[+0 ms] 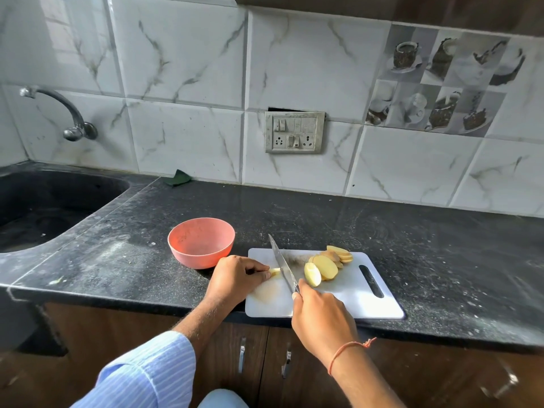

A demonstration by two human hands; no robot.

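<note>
My right hand (pixel 322 315), lower centre of the frame, curls round the knife (pixel 282 262) handle. The blade runs up and left, meeting the right end of the potato piece (pixel 275 271), which my left hand (pixel 235 275) pinches crosswise on the cutting board (pixel 362 301).

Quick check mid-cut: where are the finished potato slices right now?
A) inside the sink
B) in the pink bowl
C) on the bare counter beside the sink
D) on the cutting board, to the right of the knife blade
D: the potato slices lie in an overlapping row on the white cutting board, to the right of the knife, and none shows in the pink bowl.
</note>
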